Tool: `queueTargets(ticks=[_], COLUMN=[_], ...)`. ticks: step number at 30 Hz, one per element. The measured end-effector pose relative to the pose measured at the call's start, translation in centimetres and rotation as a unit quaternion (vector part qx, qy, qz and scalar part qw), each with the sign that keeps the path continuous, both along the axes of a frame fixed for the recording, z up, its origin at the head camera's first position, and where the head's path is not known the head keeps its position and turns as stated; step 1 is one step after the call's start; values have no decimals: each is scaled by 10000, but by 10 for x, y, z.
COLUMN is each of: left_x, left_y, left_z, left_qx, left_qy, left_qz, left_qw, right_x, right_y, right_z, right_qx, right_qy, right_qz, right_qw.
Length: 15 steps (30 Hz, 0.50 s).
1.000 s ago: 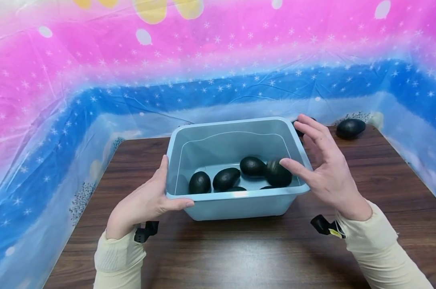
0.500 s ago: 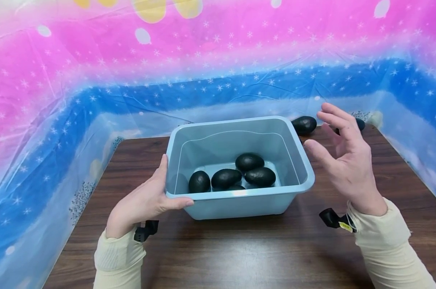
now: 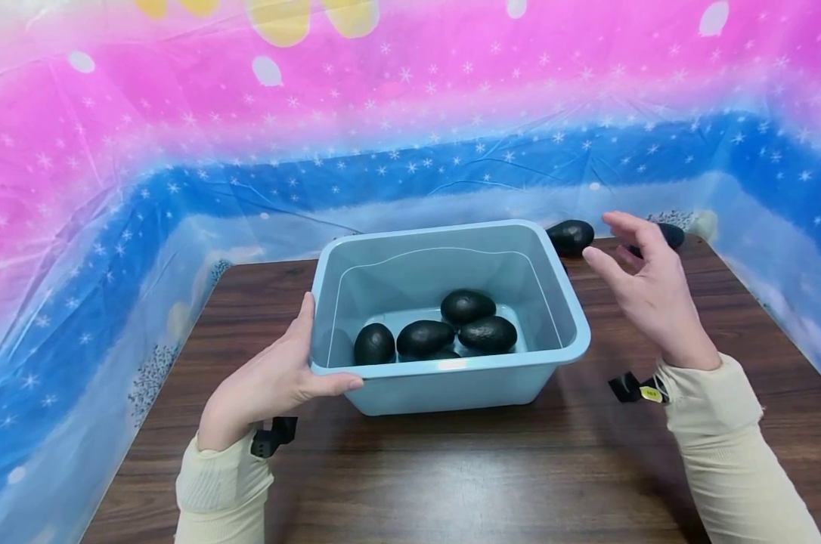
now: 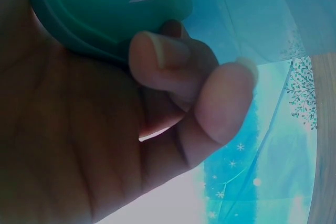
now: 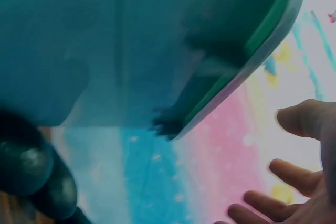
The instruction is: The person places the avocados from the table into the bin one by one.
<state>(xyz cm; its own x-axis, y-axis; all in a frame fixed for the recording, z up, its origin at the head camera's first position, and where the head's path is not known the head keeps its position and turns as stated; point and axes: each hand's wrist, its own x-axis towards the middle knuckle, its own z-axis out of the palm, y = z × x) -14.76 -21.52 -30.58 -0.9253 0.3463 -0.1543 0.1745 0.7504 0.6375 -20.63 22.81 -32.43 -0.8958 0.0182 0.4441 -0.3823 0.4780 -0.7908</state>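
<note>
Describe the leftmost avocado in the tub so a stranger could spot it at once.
On the brown table sits a pale blue tub, its left end held by the left hand. Look inside at that end for a dark avocado. It lies nearest that hand and seems to point front to back, while the tub's three others in plain view lie sideways.

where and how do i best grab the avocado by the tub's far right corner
Probably around its rounded middle, from above and slightly right. The avocado lies on its side, and in the head view its left end meets the tub's rim, while the right hand is on its freer side.
</note>
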Motion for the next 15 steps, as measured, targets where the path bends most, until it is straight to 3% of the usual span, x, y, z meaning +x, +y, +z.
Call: queueTargets(ticks=[3,8,15], left_x=[0,0,0], left_y=[0,0,0], left_z=[0,0,-1], left_qx=[8,-6,-13], left_qy=[-11,11,0], left_qz=[5,5,11], left_qw=[10000,10000,10000], right_x=[-9,-23,-38], right_y=[6,11,8], right_z=[-9,-26,-47], right_qx=[481,1126,1511], right_qy=[-696,-1639,-2416], right_qz=[89,363,875], right_qw=[9964,9793,9545])
